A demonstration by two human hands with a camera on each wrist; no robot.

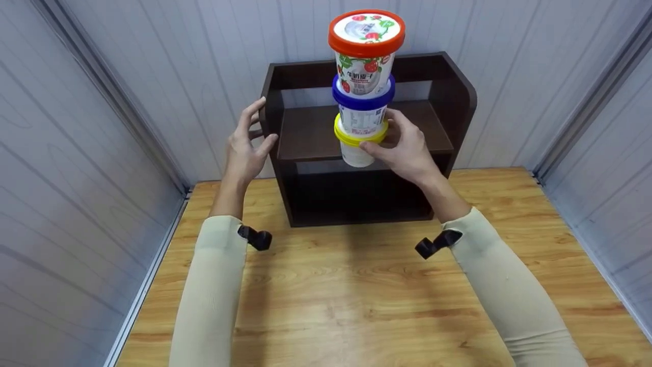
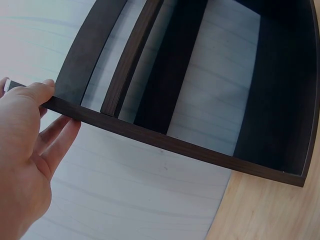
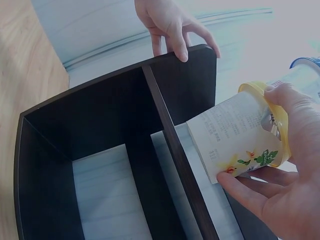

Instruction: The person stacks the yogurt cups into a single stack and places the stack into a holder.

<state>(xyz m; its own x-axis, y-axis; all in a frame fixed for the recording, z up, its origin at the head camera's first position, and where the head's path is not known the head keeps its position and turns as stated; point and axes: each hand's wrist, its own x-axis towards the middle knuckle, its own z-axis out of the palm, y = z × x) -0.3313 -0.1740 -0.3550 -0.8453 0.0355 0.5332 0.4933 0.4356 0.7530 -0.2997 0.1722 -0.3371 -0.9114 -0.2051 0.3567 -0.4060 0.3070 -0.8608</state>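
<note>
Three printed paper cups with lids stand stacked in the air in front of a dark brown two-tier shelf (image 1: 310, 132). On top is the red-lidded cup (image 1: 364, 76), with strawberries on it; below it comes the blue-lidded cup (image 1: 360, 121), and the yellow-lidded cup (image 1: 356, 156) is lowest. My right hand (image 1: 409, 153) grips that lowest cup, thumb at its yellow lid and fingers round its side. My left hand (image 1: 245, 153) pinches the upper edge of the shelf's left side panel (image 2: 155, 142), thumb on one face and fingers on the other.
The shelf stands on a wood-grain surface (image 1: 326, 290) against the pale back wall (image 1: 219, 51). Grey panel walls rise at the left (image 1: 66, 204) and right (image 1: 606, 127). A small black camera sits on each wrist.
</note>
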